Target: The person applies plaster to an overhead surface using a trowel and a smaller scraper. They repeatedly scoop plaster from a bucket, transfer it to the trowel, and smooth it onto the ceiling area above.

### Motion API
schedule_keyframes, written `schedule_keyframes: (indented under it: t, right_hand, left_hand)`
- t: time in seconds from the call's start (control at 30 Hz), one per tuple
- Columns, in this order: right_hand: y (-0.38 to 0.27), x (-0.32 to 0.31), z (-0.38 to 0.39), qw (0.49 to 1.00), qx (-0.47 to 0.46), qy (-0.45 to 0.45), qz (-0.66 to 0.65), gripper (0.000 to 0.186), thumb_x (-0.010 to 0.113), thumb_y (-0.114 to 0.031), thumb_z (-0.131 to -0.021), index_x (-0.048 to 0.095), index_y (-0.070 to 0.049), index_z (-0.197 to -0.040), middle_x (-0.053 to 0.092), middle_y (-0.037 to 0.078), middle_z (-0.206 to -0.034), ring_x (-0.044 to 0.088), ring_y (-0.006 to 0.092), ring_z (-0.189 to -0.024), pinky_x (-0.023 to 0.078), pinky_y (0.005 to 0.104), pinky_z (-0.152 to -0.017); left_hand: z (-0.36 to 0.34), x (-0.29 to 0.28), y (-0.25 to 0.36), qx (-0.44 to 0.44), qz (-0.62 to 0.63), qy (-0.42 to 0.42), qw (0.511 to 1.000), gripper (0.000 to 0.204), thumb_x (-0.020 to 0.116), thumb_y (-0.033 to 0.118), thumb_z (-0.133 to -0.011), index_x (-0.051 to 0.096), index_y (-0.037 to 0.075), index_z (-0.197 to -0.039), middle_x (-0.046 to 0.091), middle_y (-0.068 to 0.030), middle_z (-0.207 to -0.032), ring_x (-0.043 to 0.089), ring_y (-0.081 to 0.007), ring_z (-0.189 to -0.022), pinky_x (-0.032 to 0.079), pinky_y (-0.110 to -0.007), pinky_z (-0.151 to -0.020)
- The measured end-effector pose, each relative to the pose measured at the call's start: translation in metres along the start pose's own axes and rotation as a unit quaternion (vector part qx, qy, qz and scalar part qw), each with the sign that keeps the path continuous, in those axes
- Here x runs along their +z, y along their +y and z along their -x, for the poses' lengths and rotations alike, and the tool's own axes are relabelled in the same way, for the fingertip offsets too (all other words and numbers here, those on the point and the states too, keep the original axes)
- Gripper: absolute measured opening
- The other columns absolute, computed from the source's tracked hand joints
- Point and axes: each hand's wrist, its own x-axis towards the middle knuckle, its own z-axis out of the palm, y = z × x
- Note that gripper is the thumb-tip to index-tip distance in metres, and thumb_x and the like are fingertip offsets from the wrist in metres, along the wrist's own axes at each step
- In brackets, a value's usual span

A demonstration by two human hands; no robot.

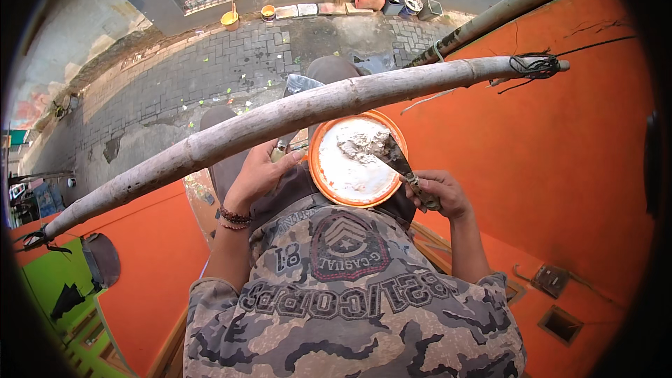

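Note:
An orange bucket (314, 183) of white putty (350, 168) sits in front of my lap, with a greyish, rough lump of putty at its far side. My right hand (442, 194) grips the handle of a putty knife (397, 157); its dark, smeared blade reaches over the bucket's right rim into the putty. Left of the bucket, my left hand (260, 171) is closed on the handle of a wide scraper (304, 85). The scraper's broad, putty-smeared blade shows beyond the bamboo pole, which hides its middle part.
A thick bamboo pole (280, 120), tied at both ends, crosses in front of me, passing just beyond the bucket. Another pole (504, 14) slants at upper right beside an orange wall (532, 161). Far below lies a paved lane (231, 70), with buckets (413, 4) along its far wall.

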Motion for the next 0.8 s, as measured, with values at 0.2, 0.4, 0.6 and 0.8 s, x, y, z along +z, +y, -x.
schedule_keyframes:
  t: [0.2,0.4,0.6,0.8]
  right_hand:
    - [0.010,-0.009,-0.001,0.996,-0.049,-0.054,0.058,0.031,0.053,-0.015,-0.096,0.061,0.004,-0.120,0.059,0.005,-0.085,0.050,0.0077,-0.063,0.039,0.0216,-0.052]
    - [0.007,0.003,-0.007,0.964,-0.188,0.009,0.186,0.029,0.059,-0.006,-0.093,0.061,0.002,-0.121,0.058,0.004,-0.104,0.052,0.0079,-0.079,0.042,0.0226,-0.063]
    - [0.001,0.021,-0.012,0.929,-0.254,0.066,0.260,0.029,0.061,-0.001,-0.089,0.063,0.002,-0.118,0.060,0.008,-0.107,0.056,0.0163,-0.098,0.044,0.0290,-0.086]
    - [0.007,0.032,-0.010,0.933,-0.258,0.073,0.239,0.031,0.064,0.005,-0.084,0.065,0.001,-0.115,0.061,0.009,-0.107,0.058,0.0174,-0.097,0.045,0.0287,-0.086]
  left_hand:
    - [0.033,-0.010,0.020,-0.021,-0.025,-0.121,0.992,0.037,0.072,0.030,-0.089,0.061,-0.001,-0.107,0.057,0.0009,-0.080,0.046,-0.0062,-0.076,0.043,-0.026,-0.067]
    - [0.045,-0.013,0.036,0.012,-0.050,-0.220,0.974,0.032,0.070,0.027,-0.090,0.061,-0.002,-0.101,0.059,-0.0027,-0.079,0.046,-0.0068,-0.075,0.044,-0.026,-0.068]
    - [0.045,-0.004,0.025,0.063,-0.036,-0.288,0.955,0.028,0.069,0.023,-0.091,0.062,-0.002,-0.102,0.059,-0.0014,-0.076,0.048,-0.0044,-0.073,0.044,-0.026,-0.065]
    - [0.055,0.006,0.027,0.024,0.059,-0.286,0.956,0.026,0.070,0.021,-0.091,0.063,-0.003,-0.100,0.056,0.0024,-0.066,0.044,-0.0005,-0.064,0.041,-0.021,-0.057]
